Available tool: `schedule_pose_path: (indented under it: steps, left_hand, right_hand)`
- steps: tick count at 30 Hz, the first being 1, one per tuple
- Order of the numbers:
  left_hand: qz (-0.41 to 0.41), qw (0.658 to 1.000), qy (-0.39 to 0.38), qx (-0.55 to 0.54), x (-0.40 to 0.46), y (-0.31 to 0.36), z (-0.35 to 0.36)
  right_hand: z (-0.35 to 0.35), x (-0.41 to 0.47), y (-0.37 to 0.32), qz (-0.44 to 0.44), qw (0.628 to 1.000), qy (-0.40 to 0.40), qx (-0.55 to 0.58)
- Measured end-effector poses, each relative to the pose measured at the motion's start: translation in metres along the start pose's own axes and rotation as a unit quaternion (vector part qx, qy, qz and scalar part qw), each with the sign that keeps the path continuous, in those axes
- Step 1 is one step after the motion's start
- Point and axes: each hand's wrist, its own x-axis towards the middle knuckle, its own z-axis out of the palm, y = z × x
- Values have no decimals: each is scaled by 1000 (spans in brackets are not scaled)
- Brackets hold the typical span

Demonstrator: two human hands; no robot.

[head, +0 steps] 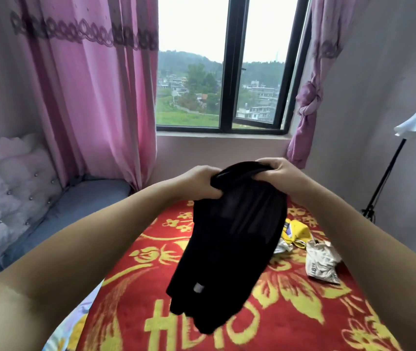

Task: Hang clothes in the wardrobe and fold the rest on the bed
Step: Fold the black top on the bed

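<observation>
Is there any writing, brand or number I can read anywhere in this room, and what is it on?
"HDTO" or similar: large yellow letters on the red blanket, partly hidden by the black garment; the reading is uncertain.
Small grey tag on the black garment, held up by the left hand and right hand: blurred.
Patch on the yellow garment: too small.
Print on the white patterned garment: unreadable.

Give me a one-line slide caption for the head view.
Both hands, left and right, grip a black garment held up over the red blanket.
</observation>
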Motion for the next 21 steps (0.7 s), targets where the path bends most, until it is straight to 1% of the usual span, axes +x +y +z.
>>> schedule_pose_path:
  steps: [3, 6, 8, 10, 13, 14, 16, 18, 21]
  left_hand:
    - [-66, 997, -44, -8, 0, -12, -2]
    - [-83, 994, -67, 31, 8, -12, -14]
    - [-81, 995, -61, 23, 12, -14, -24]
    - [-71, 996, -54, -7, 13, -16, -31]
    - [-63, 990, -45, -115, 12, -18, -35]
    - [-62, 987, -41, -145, 12, -20, -35]
    - [-56, 983, -19, -172, 12, -23, -33]
    - [-50, 983, 36, -172, 11, -24, -27]
    - [-40, 977, 112, -177, 11, -22, -8]
  right_hand:
    - [-13, 4, 0, 22, 998, 6, -58]
    - [-22, 5, 5, 37, 995, 20, -90]
    - [-31, 2, 7, 42, 992, 21, -118]
    - [-39, -1, 7, 49, 987, 22, -149]
    - [-45, -5, 2, 67, 984, 17, -167]
    - [-47, -7, 0, 79, 986, 7, -146]
    - [-51, -13, -5, 94, 993, -16, -68]
    - [-49, -17, -10, 93, 994, -34, 48]
    - [-38, -13, -19, 83, 975, -16, 206]
